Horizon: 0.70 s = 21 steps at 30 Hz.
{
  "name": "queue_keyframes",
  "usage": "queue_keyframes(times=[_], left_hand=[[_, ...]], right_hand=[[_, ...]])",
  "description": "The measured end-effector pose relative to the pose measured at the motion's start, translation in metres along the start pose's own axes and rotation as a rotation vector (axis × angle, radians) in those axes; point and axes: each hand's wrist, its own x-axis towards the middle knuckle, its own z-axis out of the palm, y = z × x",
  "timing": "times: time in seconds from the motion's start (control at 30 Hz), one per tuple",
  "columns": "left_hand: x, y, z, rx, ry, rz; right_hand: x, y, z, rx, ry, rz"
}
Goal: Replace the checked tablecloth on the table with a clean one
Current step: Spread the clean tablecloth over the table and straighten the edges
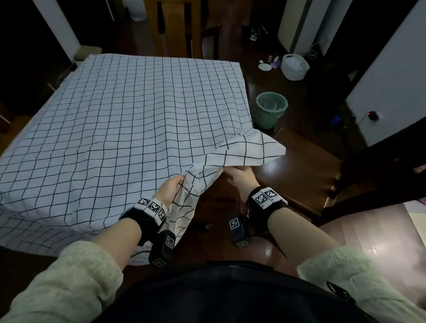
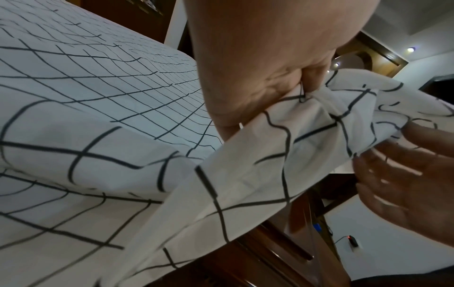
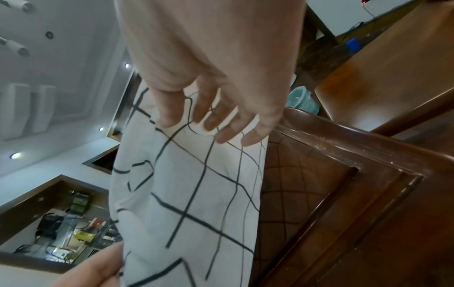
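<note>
The white tablecloth with thin black checks [image 1: 123,121] covers the table, and its edges hang over the sides. Its near right corner [image 1: 250,148] is lifted off the table. My left hand [image 1: 170,189] grips a bunched fold of this corner, seen close up as the cloth [image 2: 307,120] pinched by the left hand [image 2: 302,91]. My right hand [image 1: 240,178] is under the raised flap; its straight fingers [image 3: 216,124] touch the cloth [image 3: 191,194] without gripping it. The table's dark wood side [image 2: 265,252] shows below the lifted cloth.
A glossy wooden seat [image 1: 304,167] stands close on the right, beside the table corner. Beyond it on the floor are a green waste bin [image 1: 271,109] and a white basket [image 1: 295,66]. A wooden chair [image 1: 176,25] stands at the far side.
</note>
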Motion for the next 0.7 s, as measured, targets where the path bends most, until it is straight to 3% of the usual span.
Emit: queue_keyframes(times=[0.17, 0.33, 0.47, 0.7], left_hand=[[0.005, 0.008, -0.012, -0.035, 0.143, 0.041], [0.013, 0.024, -0.018, 0.168, 0.356, 0.101], [0.019, 0.029, -0.021, 0.216, 0.36, 0.07], [0.019, 0.032, -0.022, 0.204, 0.328, 0.065]], right_hand=[[0.012, -0.013, -0.009, 0.179, 0.131, -0.013], [0.02, -0.036, -0.025, 0.207, 0.177, -0.101], [0.029, -0.045, -0.02, -0.004, 0.132, -0.1], [0.047, -0.026, -0.015, -0.405, 0.019, 0.093]])
